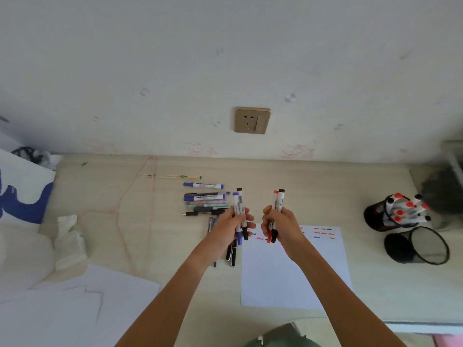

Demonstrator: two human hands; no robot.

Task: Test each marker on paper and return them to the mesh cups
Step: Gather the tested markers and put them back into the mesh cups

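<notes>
Currently my left hand (234, 222) grips a blue marker (237, 219) and a black marker (242, 214); my right hand (280, 225) grips a red-and-black pair (276, 214) above the paper's (288, 271) far edge. Risk: bundled markers slip. Mesh cups (417, 245) wait at the desk's right edge.

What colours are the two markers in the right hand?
One red marker and one black marker, gripped in the right hand; head view.

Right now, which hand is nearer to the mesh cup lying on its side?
Right. The right hand grips two markers above the paper, nearer the tipped mesh cup at the far right; the left hand is farther left, by the loose pens.
</notes>
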